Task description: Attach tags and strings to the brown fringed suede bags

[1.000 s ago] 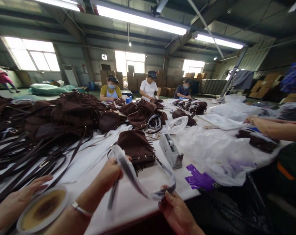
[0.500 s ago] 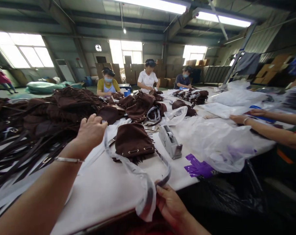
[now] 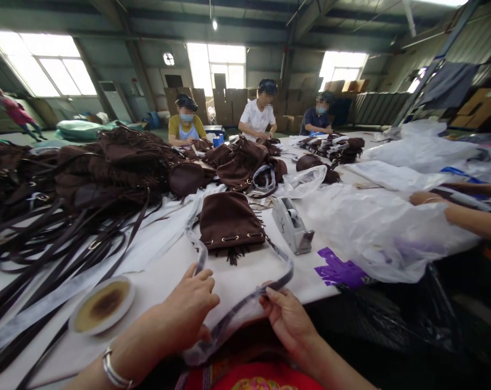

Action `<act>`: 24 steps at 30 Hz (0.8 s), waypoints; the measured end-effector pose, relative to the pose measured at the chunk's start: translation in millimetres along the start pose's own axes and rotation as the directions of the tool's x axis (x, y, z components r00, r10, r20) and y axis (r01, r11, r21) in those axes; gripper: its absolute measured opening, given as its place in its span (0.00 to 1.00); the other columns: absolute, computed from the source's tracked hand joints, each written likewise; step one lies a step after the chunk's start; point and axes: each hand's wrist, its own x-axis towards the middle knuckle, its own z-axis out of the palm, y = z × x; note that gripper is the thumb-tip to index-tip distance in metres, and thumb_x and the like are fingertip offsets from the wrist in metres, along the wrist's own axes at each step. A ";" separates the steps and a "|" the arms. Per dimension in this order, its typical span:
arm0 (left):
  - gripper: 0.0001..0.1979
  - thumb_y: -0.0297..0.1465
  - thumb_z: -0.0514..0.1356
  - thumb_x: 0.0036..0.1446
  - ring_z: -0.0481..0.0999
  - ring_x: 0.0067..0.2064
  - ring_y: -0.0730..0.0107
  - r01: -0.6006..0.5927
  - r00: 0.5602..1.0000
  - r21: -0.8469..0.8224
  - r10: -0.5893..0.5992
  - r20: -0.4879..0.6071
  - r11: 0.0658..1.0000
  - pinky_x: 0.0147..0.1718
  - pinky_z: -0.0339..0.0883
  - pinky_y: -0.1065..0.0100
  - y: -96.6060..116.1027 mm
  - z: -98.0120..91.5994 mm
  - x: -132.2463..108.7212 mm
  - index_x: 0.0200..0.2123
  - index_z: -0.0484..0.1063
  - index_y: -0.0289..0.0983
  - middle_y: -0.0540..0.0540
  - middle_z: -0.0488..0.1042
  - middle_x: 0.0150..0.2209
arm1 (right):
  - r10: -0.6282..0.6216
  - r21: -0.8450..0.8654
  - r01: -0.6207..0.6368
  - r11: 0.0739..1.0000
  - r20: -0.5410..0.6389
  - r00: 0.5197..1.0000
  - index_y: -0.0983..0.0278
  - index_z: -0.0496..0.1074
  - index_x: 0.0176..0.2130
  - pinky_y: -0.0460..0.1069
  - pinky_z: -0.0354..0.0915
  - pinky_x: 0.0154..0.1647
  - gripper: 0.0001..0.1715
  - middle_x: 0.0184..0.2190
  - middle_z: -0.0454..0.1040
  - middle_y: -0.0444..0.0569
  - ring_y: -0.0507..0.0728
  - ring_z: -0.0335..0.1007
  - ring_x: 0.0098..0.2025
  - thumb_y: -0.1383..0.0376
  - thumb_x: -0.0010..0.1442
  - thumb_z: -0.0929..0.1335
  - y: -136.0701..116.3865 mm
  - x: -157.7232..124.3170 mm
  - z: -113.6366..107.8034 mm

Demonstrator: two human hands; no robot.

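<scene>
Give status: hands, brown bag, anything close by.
Right hand pinching the wrapped strap. Left hand at the strap, grip unclear. Brown bag lying on white tabletop; tape dispenser close beside it.

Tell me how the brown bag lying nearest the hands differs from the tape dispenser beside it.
The bag is dark brown; the dispenser is grey. The bag looks soft, with fringe hanging off it, whereas the dispenser looks rigid and angular. The bag is also visibly wider than the dispenser. Both rest on the white tabletop.

Bare hands (image 3: 186,306), silver bangle (image 3: 110,370) on left wrist (image 3: 126,358), red garment (image 3: 292,372) with multicoloured motif (image 3: 259,384)
</scene>
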 end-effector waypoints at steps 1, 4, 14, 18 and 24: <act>0.20 0.42 0.75 0.37 0.69 0.51 0.50 0.030 1.000 0.053 -0.031 0.005 0.998 0.60 0.48 0.42 -9.1 3.6 0.7 0.34 0.79 0.40 0.43 0.74 0.38 | -0.006 0.015 0.007 1.000 -0.010 1.000 0.66 0.76 0.29 0.47 0.71 0.38 0.14 0.30 0.78 0.45 0.52 0.73 0.34 0.72 0.41 0.79 -1.1 0.9 -1.3; 0.21 0.39 0.75 0.36 0.67 0.54 0.45 0.124 0.992 0.170 -0.124 -0.011 0.978 0.59 0.48 0.38 -31.1 11.2 6.5 0.35 0.79 0.37 0.38 0.73 0.43 | -0.007 0.062 0.008 0.998 -0.018 1.000 0.65 0.76 0.30 0.48 0.72 0.38 0.12 0.32 0.79 0.46 0.54 0.75 0.37 0.70 0.44 0.79 -6.1 3.3 -2.1; 0.21 0.36 0.64 0.51 0.74 0.49 0.47 0.573 0.781 -0.125 -0.586 -0.217 0.810 0.46 0.69 0.55 -88.9 10.5 29.3 0.48 0.71 0.33 0.33 0.72 0.49 | -0.196 0.106 0.186 0.977 0.092 0.976 0.63 0.75 0.34 0.49 0.72 0.36 0.15 0.34 0.80 0.45 0.54 0.77 0.36 0.62 0.48 0.79 -41.1 20.6 3.0; 0.25 0.40 0.58 0.56 0.75 0.50 0.51 0.465 0.828 -0.347 -0.539 -0.154 0.814 0.50 0.67 0.58 -88.6 48.7 35.6 0.54 0.67 0.34 0.37 0.75 0.46 | -0.120 0.190 0.099 0.977 0.099 0.988 0.64 0.74 0.31 0.46 0.69 0.28 0.18 0.26 0.77 0.43 0.52 0.74 0.29 0.60 0.45 0.80 -29.8 19.0 4.5; 0.32 0.29 0.62 0.47 0.72 0.53 0.54 0.487 0.760 -0.365 -0.591 -0.270 0.793 0.53 0.65 0.61 -71.9 83.3 42.7 0.57 0.63 0.30 0.35 0.68 0.51 | 0.005 0.216 -0.018 0.976 0.059 0.998 0.65 0.70 0.27 0.43 0.65 0.25 0.19 0.13 0.63 0.35 0.48 0.66 0.21 0.62 0.43 0.80 -8.9 10.9 10.6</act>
